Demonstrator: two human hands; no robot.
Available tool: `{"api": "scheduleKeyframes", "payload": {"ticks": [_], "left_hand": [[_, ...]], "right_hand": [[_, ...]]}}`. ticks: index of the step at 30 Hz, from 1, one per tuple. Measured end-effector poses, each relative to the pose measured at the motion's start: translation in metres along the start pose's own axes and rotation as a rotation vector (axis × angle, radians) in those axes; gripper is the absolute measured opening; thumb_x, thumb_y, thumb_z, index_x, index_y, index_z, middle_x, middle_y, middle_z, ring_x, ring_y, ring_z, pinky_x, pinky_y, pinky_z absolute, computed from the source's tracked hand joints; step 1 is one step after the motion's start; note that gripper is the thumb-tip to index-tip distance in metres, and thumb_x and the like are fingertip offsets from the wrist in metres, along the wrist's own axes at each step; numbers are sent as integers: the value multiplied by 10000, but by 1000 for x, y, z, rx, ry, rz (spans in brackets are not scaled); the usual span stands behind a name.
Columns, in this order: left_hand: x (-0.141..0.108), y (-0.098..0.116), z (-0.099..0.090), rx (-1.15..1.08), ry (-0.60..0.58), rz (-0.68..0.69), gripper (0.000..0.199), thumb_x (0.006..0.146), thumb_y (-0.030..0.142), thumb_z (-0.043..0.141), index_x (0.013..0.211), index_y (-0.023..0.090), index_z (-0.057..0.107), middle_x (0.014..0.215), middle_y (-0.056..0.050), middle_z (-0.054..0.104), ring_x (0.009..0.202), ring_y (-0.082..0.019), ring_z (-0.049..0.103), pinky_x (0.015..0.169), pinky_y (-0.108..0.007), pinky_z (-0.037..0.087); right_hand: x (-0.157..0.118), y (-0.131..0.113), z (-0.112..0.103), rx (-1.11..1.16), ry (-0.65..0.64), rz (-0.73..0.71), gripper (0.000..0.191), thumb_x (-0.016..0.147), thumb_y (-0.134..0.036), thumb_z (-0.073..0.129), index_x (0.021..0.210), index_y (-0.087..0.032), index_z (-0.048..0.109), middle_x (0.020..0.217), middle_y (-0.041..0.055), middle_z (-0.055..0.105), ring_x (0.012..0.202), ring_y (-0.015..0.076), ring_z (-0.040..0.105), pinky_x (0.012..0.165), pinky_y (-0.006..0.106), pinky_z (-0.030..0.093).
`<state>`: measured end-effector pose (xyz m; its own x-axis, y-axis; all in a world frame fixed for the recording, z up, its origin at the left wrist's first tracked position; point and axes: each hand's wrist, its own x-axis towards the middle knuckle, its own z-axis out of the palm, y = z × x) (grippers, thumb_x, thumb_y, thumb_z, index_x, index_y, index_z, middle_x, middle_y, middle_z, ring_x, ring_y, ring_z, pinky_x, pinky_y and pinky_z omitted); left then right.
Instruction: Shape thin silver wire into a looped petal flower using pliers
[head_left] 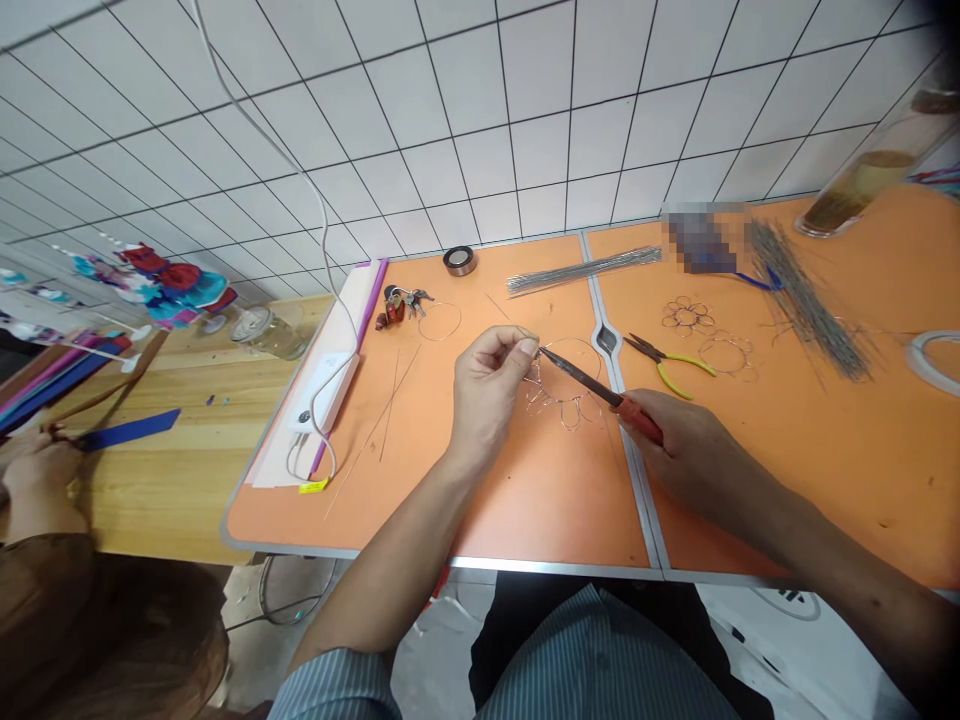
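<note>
My left hand [487, 385] pinches a thin wire at its fingertips, just above a silver wire flower shape [562, 400] lying on the orange tabletop [540, 500]. My right hand [682, 455] grips long-nose pliers with red handles [585, 378], and their dark jaws reach to my left fingertips. The wire's exact path between my fingers is too thin to make out.
Yellow-handled pliers [667, 362], finished wire flowers [688, 316] and bundles of straight wire [583, 270] lie on the orange top, with a tape roll [459, 260], keys [397, 305], a power strip [324, 392] and a glass jar [862, 180]. A co-worker's hand [45, 470] works at the wooden table on the left.
</note>
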<state>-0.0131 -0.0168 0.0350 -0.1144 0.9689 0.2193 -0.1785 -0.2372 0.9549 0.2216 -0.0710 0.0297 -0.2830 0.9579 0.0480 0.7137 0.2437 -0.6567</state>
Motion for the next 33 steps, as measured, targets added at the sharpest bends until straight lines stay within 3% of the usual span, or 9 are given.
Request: {"api": "scheduleKeyframes", "payload": {"ticks": [5,18,33], "left_hand": [[5,1,-5,-12,5,-69,218,854,429,889,889,227,816,899,-23,733,679,-102,597,647,-249,551],[9,2,-8,-17,36,-51,215,831,409,908,854,218,812,842,-18,731,665,-100,591,649,-251,527],[0,1,-6,143,-29,179,165,968,322,788,864,227,702,862,-14,633,820,-161,591,793,-304,488]], "right_hand": [[2,0,-1,-2,5,3,407,1135,-445,414,766,-278,375,662,-14,484,572,178,401,554,346,305],[1,1,-1,-60,10,11,399,1143,-459,406,787,-280,416,642,-13,483,572,189,428,572,345,302],[9,14,5,-156,33,12,353,1076,-422,413,760,-282,343,671,-3,493,598,188,385,595,346,282]]}}
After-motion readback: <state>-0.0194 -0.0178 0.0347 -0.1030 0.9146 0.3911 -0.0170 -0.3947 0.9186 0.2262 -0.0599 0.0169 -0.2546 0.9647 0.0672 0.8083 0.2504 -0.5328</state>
